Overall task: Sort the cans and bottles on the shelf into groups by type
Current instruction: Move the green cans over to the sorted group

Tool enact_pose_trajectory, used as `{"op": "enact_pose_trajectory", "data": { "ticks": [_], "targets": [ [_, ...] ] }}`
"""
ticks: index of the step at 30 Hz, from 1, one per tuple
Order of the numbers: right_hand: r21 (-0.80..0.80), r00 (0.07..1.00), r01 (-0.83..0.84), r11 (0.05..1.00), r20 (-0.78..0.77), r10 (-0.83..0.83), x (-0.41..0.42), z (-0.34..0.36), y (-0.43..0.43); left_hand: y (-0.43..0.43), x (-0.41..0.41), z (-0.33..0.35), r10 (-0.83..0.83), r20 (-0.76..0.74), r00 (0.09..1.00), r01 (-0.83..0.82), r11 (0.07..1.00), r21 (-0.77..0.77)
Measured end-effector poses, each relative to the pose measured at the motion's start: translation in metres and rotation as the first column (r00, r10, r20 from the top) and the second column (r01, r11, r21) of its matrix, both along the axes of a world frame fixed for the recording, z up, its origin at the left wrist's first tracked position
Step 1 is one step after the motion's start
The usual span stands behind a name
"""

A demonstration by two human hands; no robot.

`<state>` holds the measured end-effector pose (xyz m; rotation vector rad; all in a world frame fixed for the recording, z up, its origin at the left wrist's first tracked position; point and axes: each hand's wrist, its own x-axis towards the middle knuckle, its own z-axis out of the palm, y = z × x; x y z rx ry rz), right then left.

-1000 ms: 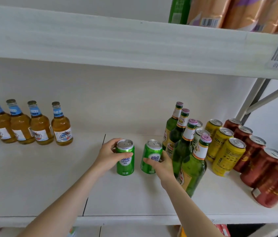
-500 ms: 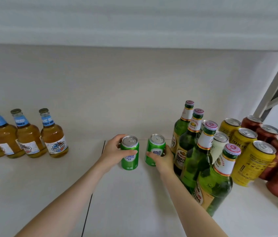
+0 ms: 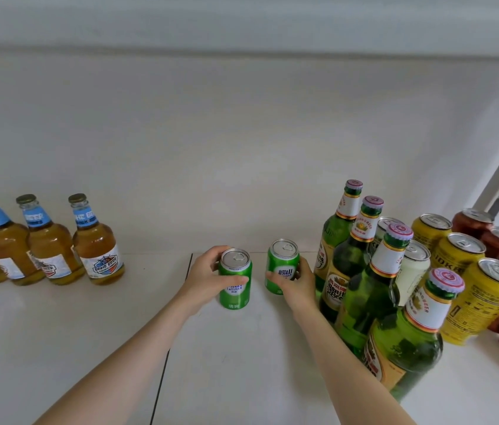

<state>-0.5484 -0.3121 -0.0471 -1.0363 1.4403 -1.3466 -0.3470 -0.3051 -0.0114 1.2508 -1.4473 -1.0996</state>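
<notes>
Gripping a green can (image 3: 235, 279) each (image 3: 282, 265), left hand (image 3: 208, 279) and right hand (image 3: 295, 285) wrap smooth, rigid, likely slippery sides mid-body.

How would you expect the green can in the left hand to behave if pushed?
The left green can stands upright, so it should slide, not roll. Its glossy wall looks slippery. It seems unopened, so probably heavy.
</notes>
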Motion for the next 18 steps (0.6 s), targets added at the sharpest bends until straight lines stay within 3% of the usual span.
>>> {"op": "enact_pose_trajectory", "data": {
  "ticks": [9, 15, 18],
  "targets": [
    [-0.012, 0.994, 0.063, 0.998, 0.087, -0.062, 0.000, -0.010, 0.031, 0.004, 0.004, -0.003, -0.027, -0.085, 0.996, 0.029, 0.999, 0.027],
    [-0.062, 0.996, 0.083, 0.995, -0.008, -0.084, 0.011, -0.022, 0.062, 0.012, 0.019, -0.008, -0.112, -0.185, 0.976, 0.148, 0.970, 0.193],
    [-0.081, 0.997, 0.006, 0.997, -0.075, -0.012, 0.018, -0.024, 0.068, 0.014, 0.018, -0.009, -0.124, -0.188, 0.974, 0.167, 0.958, 0.235]
  ]
}}
